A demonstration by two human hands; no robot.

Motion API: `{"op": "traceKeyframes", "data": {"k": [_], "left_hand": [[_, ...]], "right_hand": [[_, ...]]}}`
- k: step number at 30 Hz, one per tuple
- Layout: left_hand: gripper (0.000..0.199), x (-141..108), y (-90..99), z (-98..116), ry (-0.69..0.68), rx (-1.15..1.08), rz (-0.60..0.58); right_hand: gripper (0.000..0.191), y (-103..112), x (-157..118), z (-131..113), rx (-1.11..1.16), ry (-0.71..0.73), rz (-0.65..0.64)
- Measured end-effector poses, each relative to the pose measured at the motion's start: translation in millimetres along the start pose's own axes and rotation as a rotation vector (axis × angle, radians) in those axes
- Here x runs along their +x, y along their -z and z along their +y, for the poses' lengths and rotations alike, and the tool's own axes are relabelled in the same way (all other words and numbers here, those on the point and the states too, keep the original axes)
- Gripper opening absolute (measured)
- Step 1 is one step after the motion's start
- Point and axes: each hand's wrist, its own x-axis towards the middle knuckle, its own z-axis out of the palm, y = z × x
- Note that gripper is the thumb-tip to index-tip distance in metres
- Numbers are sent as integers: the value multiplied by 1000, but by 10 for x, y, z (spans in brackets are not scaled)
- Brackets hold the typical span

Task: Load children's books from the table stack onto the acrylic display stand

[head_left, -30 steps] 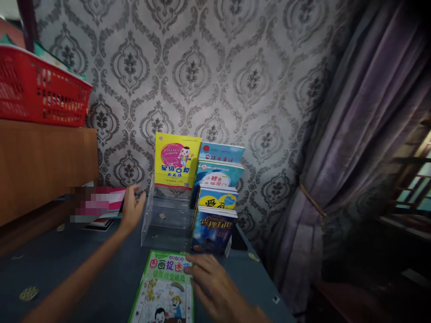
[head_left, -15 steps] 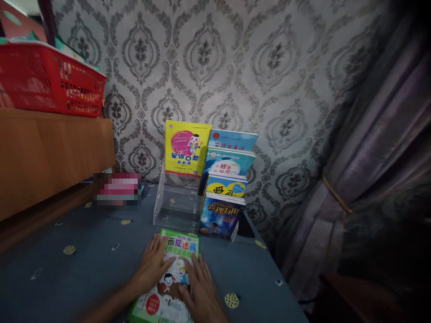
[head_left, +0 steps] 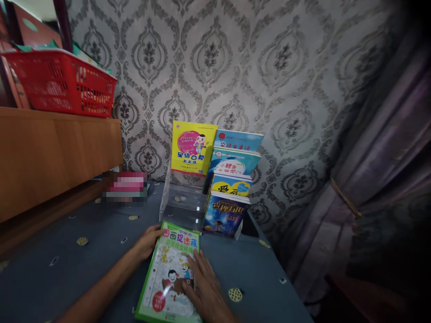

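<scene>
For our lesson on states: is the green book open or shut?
Shut: the green book shows its front cover, with no pages spread.

A green-bordered book (head_left: 165, 271) lies closed, face up, on the tabletop (head_left: 257, 280).

The bare left hand (head_left: 148, 242) runs into a long, slim, bare forearm (head_left: 104, 278); the bare right hand (head_left: 206, 283) has slender, tapering fingers (head_left: 202, 264), a thumb (head_left: 191, 293) and a bare wrist (head_left: 222, 312).

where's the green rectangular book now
In the head view, the green book lies low, left of centre, partly under the right hand, in front of the clear plastic rack.
</scene>
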Motion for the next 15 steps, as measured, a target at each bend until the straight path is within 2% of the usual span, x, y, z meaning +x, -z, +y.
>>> {"op": "traceKeyframes", "data": {"k": [2, 4, 7, 12, 15], "left_hand": [[46, -15, 4, -7, 64, -79, -159], [42, -52, -9, -9, 75, -118, -238], [38, -115, -37, 32, 59, -136, -248], [31, -170, -97, 137, 6, -206, -232], [28, -178, -104, 190, -41, -245, -190]], "right_hand": [[62, -21, -2, -17, 27, -12, -7], [63, -43, 10, -30, 69, -52, -7], [69, -76, 81, -36, 204, -109, 56], [83, -102, 279, -103, 538, -246, 284], [74, -57, 327, -243, 835, -277, 306]]}}
